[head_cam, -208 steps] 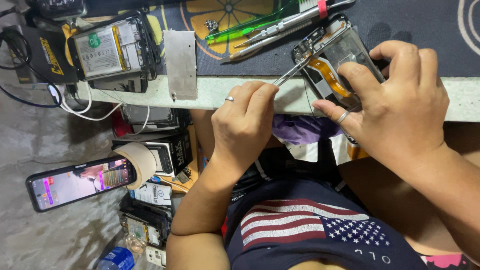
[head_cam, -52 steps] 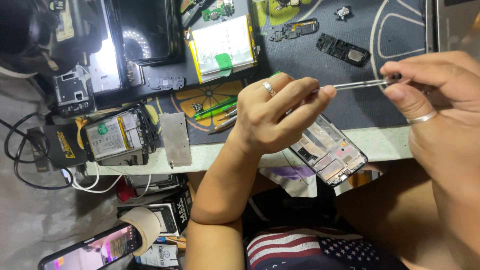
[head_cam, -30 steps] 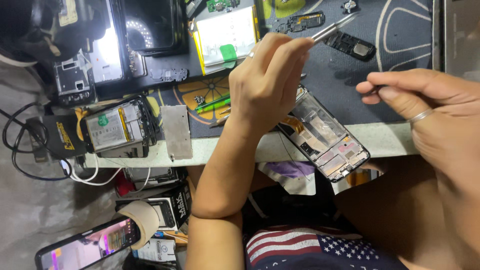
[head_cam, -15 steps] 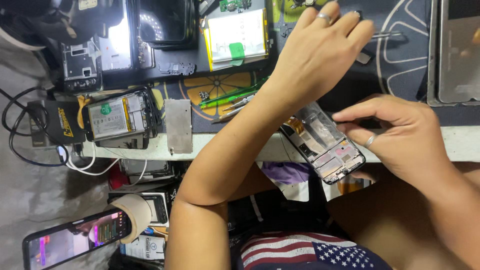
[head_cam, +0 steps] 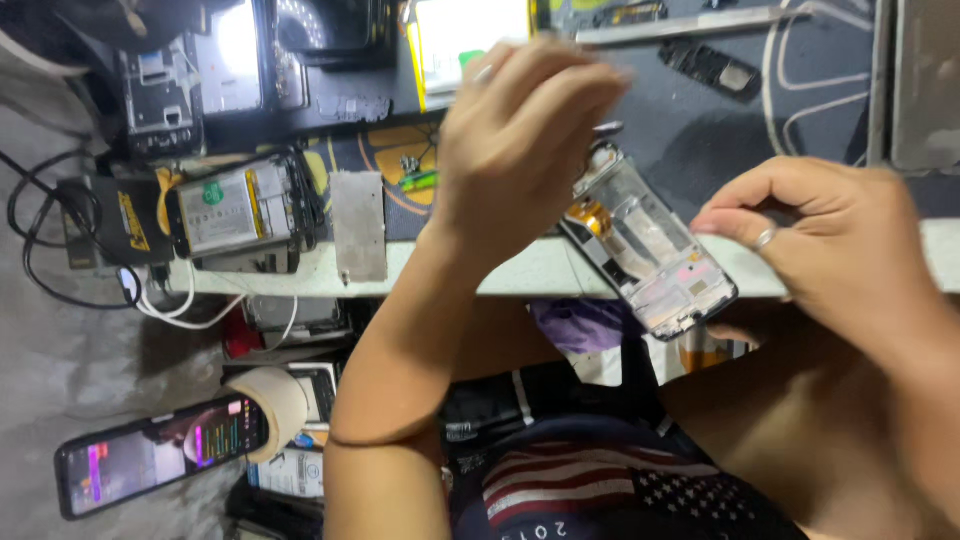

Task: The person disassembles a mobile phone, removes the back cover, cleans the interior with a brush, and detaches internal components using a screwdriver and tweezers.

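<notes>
An opened phone frame with an orange flex strip lies slanted over the workbench's front edge. My right hand, a ring on one finger, grips the frame's lower right end between thumb and fingers. My left hand hovers blurred just left of the frame's top end, fingers curled downward; whether it holds anything cannot be made out. A dark work mat lies under both.
Another opened phone with its battery showing and a small metal plate lie left on the bench. A dark small board and a thin metal tool sit farther back. Below the bench are a lit phone, a tape roll and cables.
My left hand, stretched far across the mat half a second ago, has pulled back beside the frame's top end with fingers curled. My right hand stays on the frame.
</notes>
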